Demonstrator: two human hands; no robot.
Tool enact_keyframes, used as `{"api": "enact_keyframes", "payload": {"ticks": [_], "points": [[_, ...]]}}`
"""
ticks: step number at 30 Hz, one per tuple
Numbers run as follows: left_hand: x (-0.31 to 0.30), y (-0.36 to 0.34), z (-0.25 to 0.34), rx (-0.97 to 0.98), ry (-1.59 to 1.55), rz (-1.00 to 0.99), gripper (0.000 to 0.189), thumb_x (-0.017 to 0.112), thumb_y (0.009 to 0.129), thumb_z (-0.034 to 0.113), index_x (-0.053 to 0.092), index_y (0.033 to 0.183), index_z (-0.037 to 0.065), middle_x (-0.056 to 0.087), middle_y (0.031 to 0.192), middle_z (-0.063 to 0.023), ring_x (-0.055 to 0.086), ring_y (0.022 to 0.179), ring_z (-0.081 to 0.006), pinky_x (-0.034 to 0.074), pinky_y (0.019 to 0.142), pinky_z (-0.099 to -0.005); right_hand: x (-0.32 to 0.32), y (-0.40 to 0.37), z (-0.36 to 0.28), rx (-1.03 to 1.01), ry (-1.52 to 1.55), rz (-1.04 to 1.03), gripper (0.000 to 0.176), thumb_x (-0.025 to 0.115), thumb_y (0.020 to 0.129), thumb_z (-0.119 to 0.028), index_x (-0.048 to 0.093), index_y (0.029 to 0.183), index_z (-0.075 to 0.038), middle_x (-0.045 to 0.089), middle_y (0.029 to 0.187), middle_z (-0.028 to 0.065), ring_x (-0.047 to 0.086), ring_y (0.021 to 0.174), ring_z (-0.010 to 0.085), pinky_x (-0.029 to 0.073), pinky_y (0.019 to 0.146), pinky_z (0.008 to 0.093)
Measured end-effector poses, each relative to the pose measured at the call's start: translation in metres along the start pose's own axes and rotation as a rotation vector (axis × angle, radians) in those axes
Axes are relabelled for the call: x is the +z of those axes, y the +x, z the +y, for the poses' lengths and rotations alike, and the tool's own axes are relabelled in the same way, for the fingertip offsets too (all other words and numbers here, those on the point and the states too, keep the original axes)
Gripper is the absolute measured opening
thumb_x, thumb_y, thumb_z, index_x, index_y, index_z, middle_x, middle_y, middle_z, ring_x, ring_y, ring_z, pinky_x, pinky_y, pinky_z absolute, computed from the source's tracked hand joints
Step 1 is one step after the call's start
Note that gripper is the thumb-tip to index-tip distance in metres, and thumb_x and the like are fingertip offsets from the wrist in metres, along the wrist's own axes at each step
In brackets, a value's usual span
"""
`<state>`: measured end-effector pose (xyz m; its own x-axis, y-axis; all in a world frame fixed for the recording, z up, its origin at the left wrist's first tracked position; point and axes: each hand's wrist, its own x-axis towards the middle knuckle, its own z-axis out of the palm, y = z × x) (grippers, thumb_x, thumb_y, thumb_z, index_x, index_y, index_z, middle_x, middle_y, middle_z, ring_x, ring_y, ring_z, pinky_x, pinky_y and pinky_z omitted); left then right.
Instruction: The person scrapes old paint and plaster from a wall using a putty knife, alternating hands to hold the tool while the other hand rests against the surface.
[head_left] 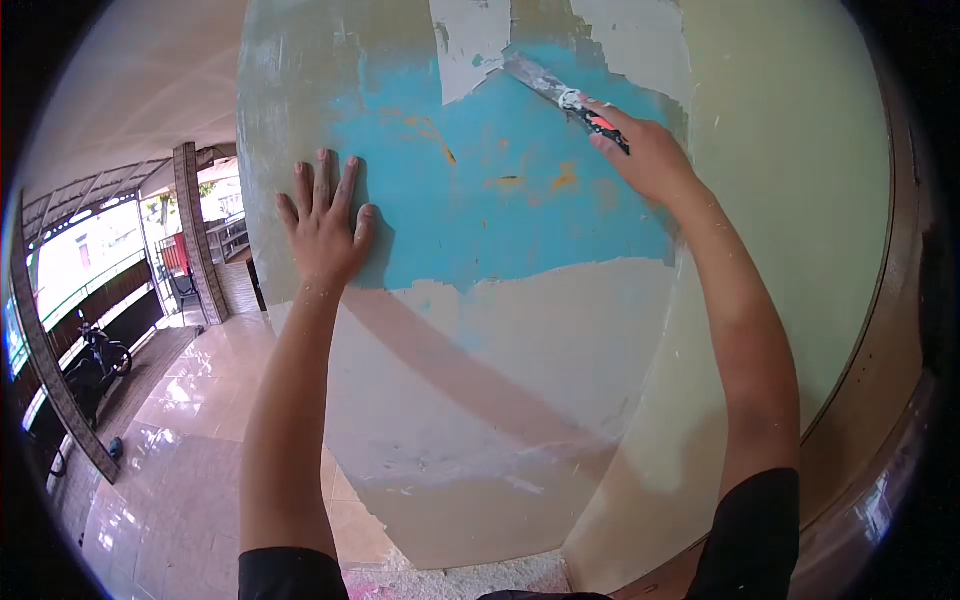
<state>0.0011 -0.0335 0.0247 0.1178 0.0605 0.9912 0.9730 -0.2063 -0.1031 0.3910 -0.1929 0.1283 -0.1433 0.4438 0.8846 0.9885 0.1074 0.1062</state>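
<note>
My left hand (pixel 325 235) lies flat on the wall with its fingers spread, at the left edge of a turquoise patch (pixel 430 220). A putty knife (pixel 540 82) with a black and red handle is in my right hand (pixel 645 155), fingers wrapped round the handle. The blade points up and left, its tip at the lower edge of a pale grey strip (pixel 472 45) of coating. Another pale piece (pixel 640 45) remains at the upper right. Orange marks show within the turquoise area. Below it the wall surface (pixel 500 350) is pale, with a ragged upper border.
White debris (pixel 470 578) lies at the foot of the wall. A green wall (pixel 790 200) adjoins at the right. At the left are a tiled floor (pixel 190 420), a pillar (pixel 200 235), a railing and a parked motorcycle (pixel 100 350).
</note>
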Motion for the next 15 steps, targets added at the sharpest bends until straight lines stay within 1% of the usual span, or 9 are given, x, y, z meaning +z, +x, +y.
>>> {"api": "enact_keyframes", "payload": {"ticks": [2,4,6,8,10,13,15], "points": [[-0.002,0.000,0.001,-0.005,0.000,-0.003,0.066,0.049,0.097,0.042,0.031,0.160,0.034,0.020,0.169,-0.0038,0.014,0.156,-0.0354,0.008,0.121,-0.0661,0.000,-0.001,-0.008,-0.020,-0.021,-0.006,0.051,0.056,0.102,-0.038,0.043,0.152,-0.035,0.070,0.101,0.0155,0.067,0.093,0.0353,0.054,0.083,0.0459],[0.000,-0.001,0.000,-0.004,0.007,-0.012,0.065,0.049,0.097,0.043,0.031,0.160,0.034,0.020,0.169,-0.0038,0.014,0.156,-0.0353,0.008,0.121,-0.0662,-0.004,-0.002,-0.017,0.031,-0.054,-0.037,0.051,0.055,0.102,-0.039,0.044,0.151,-0.034,0.070,0.096,0.0152,0.068,0.090,0.0345,0.054,0.081,0.0464],[0.003,-0.003,-0.002,0.016,-0.001,0.031,0.065,0.047,0.098,0.047,0.032,0.159,0.035,0.020,0.170,-0.0026,0.015,0.156,-0.0357,0.008,0.120,-0.0672,-0.008,-0.003,-0.020,0.032,-0.060,-0.045,0.049,0.055,0.102,-0.039,0.046,0.150,-0.034,0.070,0.095,0.0146,0.068,0.089,0.0341,0.054,0.080,0.0467],[0.005,-0.004,-0.001,0.011,0.007,0.026,0.064,0.046,0.098,0.047,0.031,0.159,0.035,0.020,0.170,-0.0029,0.014,0.156,-0.0358,0.008,0.120,-0.0676,-0.016,-0.006,-0.024,0.032,-0.068,-0.044,0.048,0.055,0.102,-0.040,0.047,0.149,-0.033,0.070,0.094,0.0141,0.069,0.088,0.0336,0.055,0.079,0.0470],[0.006,-0.003,-0.001,0.002,0.016,0.026,0.064,0.046,0.099,0.047,0.031,0.160,0.035,0.019,0.170,-0.0032,0.014,0.156,-0.0359,0.009,0.120,-0.0680,-0.025,-0.009,-0.032,0.049,-0.081,-0.091,0.046,0.056,0.102,-0.040,0.051,0.147,-0.032,0.071,0.092,0.0129,0.069,0.086,0.0331,0.055,0.078,0.0468],[0.004,-0.005,0.001,0.006,0.023,0.027,0.063,0.043,0.100,0.049,0.030,0.160,0.034,0.019,0.170,-0.0045,0.013,0.156,-0.0368,0.009,0.119,-0.0684,-0.030,-0.005,-0.035,0.066,-0.072,-0.120,0.045,0.056,0.102,-0.039,0.051,0.146,-0.032,0.071,0.093,0.0128,0.069,0.086,0.0332,0.055,0.078,0.0472],[0.000,-0.004,0.004,-0.002,0.081,-0.052,0.066,0.044,0.101,0.049,0.027,0.161,0.029,0.016,0.170,-0.0078,0.011,0.156,-0.0391,0.011,0.118,-0.0702,-0.028,-0.008,-0.035,0.052,-0.064,-0.091,0.045,0.056,0.101,-0.040,0.051,0.145,-0.031,0.071,0.092,0.0131,0.069,0.086,0.0339,0.056,0.077,0.0472]]}}
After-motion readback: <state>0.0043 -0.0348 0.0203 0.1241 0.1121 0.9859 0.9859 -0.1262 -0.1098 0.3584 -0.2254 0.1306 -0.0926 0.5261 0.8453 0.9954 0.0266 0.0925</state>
